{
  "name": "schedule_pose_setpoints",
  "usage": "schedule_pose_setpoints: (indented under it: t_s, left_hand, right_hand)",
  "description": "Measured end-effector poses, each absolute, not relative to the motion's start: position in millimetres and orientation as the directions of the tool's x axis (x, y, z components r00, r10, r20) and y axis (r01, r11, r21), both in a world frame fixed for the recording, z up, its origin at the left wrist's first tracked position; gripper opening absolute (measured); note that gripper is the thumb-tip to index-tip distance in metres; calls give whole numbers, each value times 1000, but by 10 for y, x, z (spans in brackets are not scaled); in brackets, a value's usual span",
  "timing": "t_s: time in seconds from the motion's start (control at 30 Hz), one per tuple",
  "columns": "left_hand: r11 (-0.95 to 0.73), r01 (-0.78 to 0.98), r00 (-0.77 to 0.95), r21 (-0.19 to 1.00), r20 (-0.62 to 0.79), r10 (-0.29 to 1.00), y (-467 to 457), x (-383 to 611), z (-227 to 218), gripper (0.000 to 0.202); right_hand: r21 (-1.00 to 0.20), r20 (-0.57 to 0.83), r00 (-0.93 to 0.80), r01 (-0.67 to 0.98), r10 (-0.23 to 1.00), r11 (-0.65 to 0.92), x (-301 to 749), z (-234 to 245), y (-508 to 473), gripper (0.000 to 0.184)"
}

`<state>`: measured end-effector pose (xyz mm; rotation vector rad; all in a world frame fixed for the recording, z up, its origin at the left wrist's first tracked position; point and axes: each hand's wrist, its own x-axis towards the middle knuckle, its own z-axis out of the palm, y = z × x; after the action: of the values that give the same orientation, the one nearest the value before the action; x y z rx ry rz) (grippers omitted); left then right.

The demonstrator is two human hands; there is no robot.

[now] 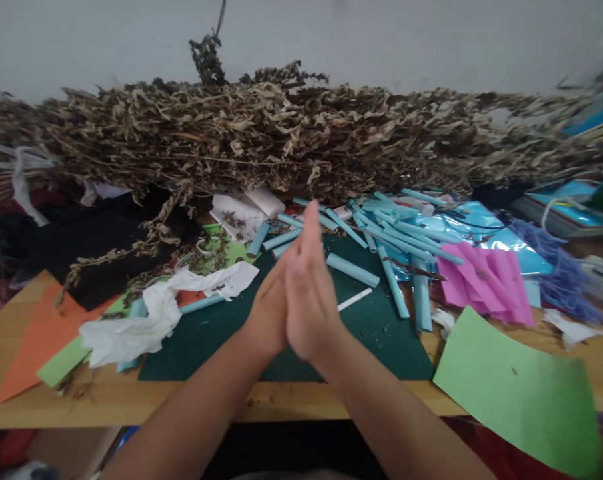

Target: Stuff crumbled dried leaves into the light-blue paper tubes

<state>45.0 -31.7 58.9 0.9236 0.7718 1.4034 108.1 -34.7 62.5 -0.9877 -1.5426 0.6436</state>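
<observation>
My left hand (270,312) and my right hand (312,293) are pressed palm to palm above a dark green mat (201,357). Their fingers stretch out straight, pointing up and away from me. Whether anything lies between the palms is hidden. Around the hands lie pale blue paper tubes; one tube (354,269) is just right of my right hand. A thin white stick (355,299) rests on the mat beside that hand. Left of my left hand is a crumpled white tissue (156,313).
A long heap of dried leafy stalks (281,133) spans the back. A pile of blue tubes (401,230), folded pink paper (486,280) and purple strands (556,267) lie right. Green paper (521,387) overhangs the front edge. Orange paper (36,340) and black cloth (101,247) lie left.
</observation>
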Motion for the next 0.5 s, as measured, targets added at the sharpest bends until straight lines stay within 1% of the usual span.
schedule_pose_setpoints:
  t_s: [0.07,0.1,0.17,0.23,0.27,0.33,0.4,0.47,0.5]
  left_hand:
    - [-129,-410,152,903,207,967,-358,467,652,31]
    - [-143,-386,193,911,232,954,-359,477,690,33]
    - [-144,-363,206,921,230,951,-311,494,745,36]
    - [-142,-333,152,932,202,967,-232,514,739,32]
    - [-130,-364,172,922,204,964,-199,526,714,33]
    - [-142,-388,245,911,251,936,-169,551,652,31]
    - [-140,-429,284,892,280,917,-167,561,616,33]
    - [-106,-459,296,882,265,918,-144,548,621,35]
    - [-91,-467,291,880,250,923,-118,536,631,35]
  right_hand:
    - [-886,456,86,141,886,443,1102,632,-254,59]
    - [-899,435,94,109,896,425,1103,622,-227,59]
    - [-900,429,49,105,902,422,1090,591,-226,56]
    - [-882,451,-12,146,892,448,1082,573,-252,53]
    - [-878,455,-14,162,891,451,1088,576,-252,51]
    - [-899,420,37,154,907,410,1119,599,-202,51]
    - [-942,331,107,92,938,322,1152,618,-116,53]
    - [-963,269,148,61,952,263,1153,611,-68,56]
    - [-958,284,130,83,950,275,1140,601,-70,57]
